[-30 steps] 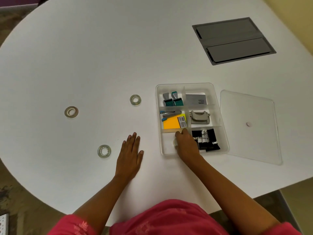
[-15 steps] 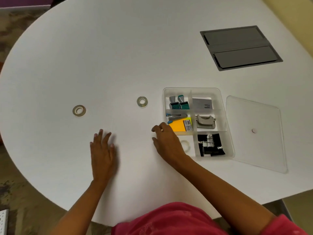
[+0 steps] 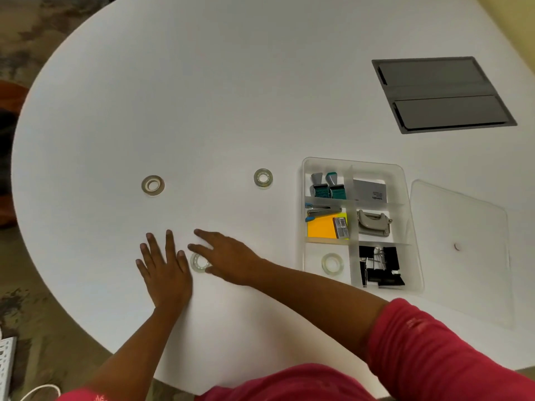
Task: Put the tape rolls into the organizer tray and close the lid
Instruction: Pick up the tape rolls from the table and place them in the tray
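Note:
A clear organizer tray (image 3: pixel 411 227) sits right of centre on the white table. One clear tape roll (image 3: pixel 332 263) lies in its near-left compartment. A second clear roll (image 3: pixel 199 263) lies on the table, partly under the fingers of my right hand (image 3: pixel 228 257), which reaches across with fingers spread over it. My left hand (image 3: pixel 165 269) rests flat and open just left of that roll. Two more rolls lie farther back: a tan one (image 3: pixel 153 185) at the left and a clear one (image 3: pixel 263 178) nearer the tray. The clear lid (image 3: pixel 463 256) lies flat right of the tray.
The tray's other compartments hold staple removers, a stapler, orange sticky notes, a hole punch, a grey card box and black binder clips. A dark grey cable hatch (image 3: pixel 443 94) is set into the table at the back right. The table's curved edge runs along the left and front.
My right hand left the tray, where a roll now lies, and swept left to the near roll. My left hand shifted left beside that roll.

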Tool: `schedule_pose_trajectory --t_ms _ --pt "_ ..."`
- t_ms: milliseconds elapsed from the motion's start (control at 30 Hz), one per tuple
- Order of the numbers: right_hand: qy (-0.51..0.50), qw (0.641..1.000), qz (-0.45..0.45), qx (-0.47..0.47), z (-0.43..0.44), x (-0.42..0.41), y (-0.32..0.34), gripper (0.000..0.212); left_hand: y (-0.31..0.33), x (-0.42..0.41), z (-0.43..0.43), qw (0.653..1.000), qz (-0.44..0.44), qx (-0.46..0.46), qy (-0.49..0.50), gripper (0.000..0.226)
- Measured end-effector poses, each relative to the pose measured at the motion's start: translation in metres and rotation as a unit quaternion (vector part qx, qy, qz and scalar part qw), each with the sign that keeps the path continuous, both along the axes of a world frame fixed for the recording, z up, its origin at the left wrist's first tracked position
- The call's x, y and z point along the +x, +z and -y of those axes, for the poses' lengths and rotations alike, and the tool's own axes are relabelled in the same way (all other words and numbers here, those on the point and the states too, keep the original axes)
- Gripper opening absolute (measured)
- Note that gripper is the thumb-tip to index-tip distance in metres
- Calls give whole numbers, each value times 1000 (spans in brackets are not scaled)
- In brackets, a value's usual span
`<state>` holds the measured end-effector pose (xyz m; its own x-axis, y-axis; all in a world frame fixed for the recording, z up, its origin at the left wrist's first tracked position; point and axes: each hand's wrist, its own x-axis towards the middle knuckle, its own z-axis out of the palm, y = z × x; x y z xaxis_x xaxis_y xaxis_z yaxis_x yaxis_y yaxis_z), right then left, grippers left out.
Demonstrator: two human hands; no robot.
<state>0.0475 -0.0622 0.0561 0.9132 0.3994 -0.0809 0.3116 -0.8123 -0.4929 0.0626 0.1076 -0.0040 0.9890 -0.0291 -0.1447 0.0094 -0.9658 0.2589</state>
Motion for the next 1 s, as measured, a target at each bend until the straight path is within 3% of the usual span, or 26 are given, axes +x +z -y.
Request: schedule_pose_trajectory --t_ms 167,333,500,733,867,1000 --pt "18 1000 -10 2 -11 -6 -11 58 -2 -2 3 1000 9 -3 24 54" --pt "-27 998 61 -4 -7 -11 -18 29 -1 -2 6 999 19 -3 29 56" --pt "-88 992 75 49 6 -30 6 60 -1 -2 5 999 19 5 34 57" --pt "-288 948 30 131 75 -83 45 51 -2 -3 7 999 29 0 36 56" --pt "-392 917 27 76 117 -111 45 47 0 -3 8 999 32 2 35 56" --pt "-414 910 -31 -5 138 -130 31 50 0 -2 10 999 33 5 37 55"
